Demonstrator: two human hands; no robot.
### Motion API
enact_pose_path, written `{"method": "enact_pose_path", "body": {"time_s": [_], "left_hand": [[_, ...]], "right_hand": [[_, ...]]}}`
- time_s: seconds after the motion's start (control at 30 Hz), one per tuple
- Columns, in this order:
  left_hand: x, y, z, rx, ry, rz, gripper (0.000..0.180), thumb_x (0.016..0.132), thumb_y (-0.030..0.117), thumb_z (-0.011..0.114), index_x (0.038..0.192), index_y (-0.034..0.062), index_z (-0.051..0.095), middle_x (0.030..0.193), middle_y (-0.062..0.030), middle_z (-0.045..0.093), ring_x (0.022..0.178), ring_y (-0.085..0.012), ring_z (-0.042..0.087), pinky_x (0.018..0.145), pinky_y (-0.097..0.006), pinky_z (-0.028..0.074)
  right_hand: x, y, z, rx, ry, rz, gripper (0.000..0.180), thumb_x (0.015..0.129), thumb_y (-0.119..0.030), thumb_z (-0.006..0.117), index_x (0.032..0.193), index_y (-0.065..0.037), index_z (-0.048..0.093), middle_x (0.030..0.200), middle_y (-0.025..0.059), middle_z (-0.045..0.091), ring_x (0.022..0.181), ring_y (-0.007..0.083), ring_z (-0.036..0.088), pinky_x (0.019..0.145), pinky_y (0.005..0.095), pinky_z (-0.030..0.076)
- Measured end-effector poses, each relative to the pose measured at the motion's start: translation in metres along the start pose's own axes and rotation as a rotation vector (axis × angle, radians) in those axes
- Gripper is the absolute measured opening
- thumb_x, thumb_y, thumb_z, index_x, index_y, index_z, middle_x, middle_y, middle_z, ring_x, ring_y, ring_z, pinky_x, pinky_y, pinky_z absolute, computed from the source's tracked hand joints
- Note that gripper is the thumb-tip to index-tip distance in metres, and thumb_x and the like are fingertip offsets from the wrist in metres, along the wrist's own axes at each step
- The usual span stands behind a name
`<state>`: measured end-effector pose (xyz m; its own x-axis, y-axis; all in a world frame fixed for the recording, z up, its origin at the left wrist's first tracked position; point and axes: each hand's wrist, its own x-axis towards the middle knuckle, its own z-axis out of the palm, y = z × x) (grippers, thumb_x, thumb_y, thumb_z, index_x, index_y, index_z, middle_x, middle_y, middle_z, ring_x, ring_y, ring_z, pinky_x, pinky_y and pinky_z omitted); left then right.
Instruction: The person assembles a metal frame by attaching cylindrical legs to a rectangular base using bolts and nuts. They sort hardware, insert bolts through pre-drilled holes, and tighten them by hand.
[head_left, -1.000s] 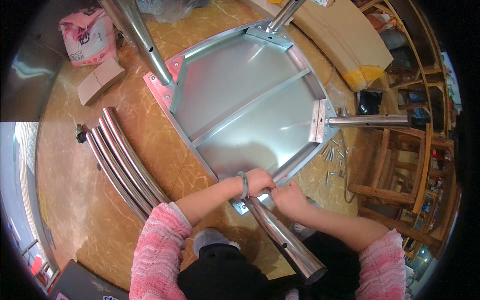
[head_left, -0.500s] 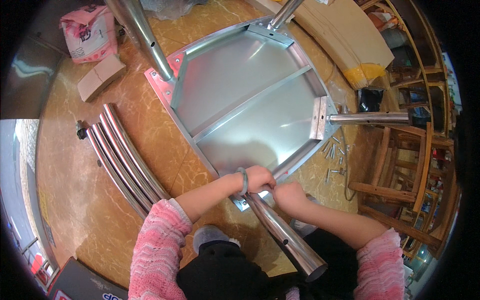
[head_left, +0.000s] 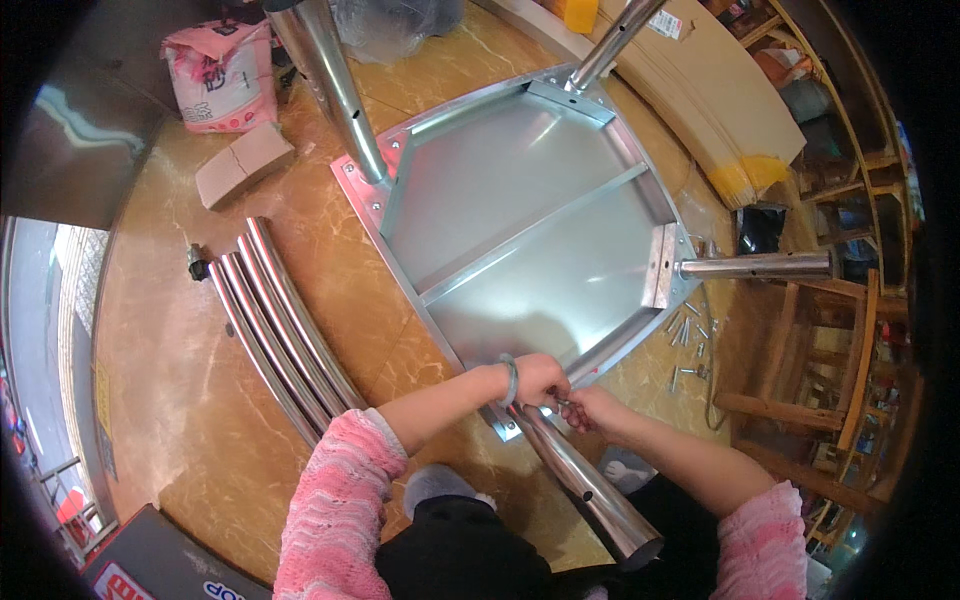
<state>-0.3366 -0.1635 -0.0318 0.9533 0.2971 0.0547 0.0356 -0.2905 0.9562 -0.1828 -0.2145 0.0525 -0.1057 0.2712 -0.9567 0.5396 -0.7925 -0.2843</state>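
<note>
A shiny metal table frame (head_left: pixel 510 235) lies upside down on the floor, with steel tube legs standing out from its corners. At its near corner, my left hand (head_left: pixel 540 380) is curled by the base of the nearest leg (head_left: pixel 590 485); its fingertips are mostly hidden. My right hand (head_left: pixel 592 410) meets it there, thumb and fingers pinched together around something too small to make out. The near corner plate (head_left: pixel 508 428) shows beneath my left wrist. The near leg slants toward me, its open end close to my lap.
Several curved steel tubes (head_left: pixel 285 325) lie on the left, with a dark fitting (head_left: pixel 197 263) beside them. Loose bolts (head_left: pixel 690 330) are scattered right of the frame. Wooden stools (head_left: pixel 800 350) and a large cardboard piece (head_left: pixel 700 100) line the right; a pink-and-white bag (head_left: pixel 222 80) stands far left.
The view has shifted, so the whole scene sits lower and further right. My right hand has turned and drawn slightly away from my left, its pinching fingers now showing.
</note>
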Motion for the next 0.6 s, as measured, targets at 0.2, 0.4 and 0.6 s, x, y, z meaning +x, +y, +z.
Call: {"method": "enact_pose_path", "body": {"time_s": [0.2,0.4,0.6], "left_hand": [[0.001,-0.002,0.001,0.060,0.028,0.043,0.015,0.067,0.013,0.065,0.080,0.0071,0.066,0.076,-0.0148,0.062,0.072,-0.0333,0.059,0.065,-0.040,0.047],[0.001,-0.002,0.005,-0.022,0.067,0.042,0.015,0.067,0.009,0.064,0.081,0.0061,0.067,0.075,-0.0145,0.063,0.072,-0.0320,0.060,0.066,-0.040,0.047],[0.003,-0.006,0.007,0.017,0.058,0.013,0.015,0.067,0.008,0.063,0.081,0.0051,0.065,0.076,-0.0169,0.062,0.073,-0.0350,0.059,0.067,-0.040,0.046]], "right_hand": [[-0.020,0.007,0.007,-1.395,0.465,-0.540,0.024,0.084,-0.026,0.051,0.076,-0.006,0.061,0.073,0.0105,0.064,0.061,0.0224,0.061,0.069,0.0409,0.041],[-0.016,-0.007,0.010,-1.254,0.241,-0.266,0.025,0.083,-0.027,0.051,0.071,-0.010,0.064,0.072,0.0126,0.064,0.067,0.0235,0.063,0.070,0.0435,0.041],[-0.025,-0.006,0.015,-1.241,0.363,-0.395,0.028,0.084,-0.028,0.049,0.070,-0.008,0.064,0.071,0.0132,0.064,0.068,0.0283,0.062,0.072,0.0470,0.043]]}}
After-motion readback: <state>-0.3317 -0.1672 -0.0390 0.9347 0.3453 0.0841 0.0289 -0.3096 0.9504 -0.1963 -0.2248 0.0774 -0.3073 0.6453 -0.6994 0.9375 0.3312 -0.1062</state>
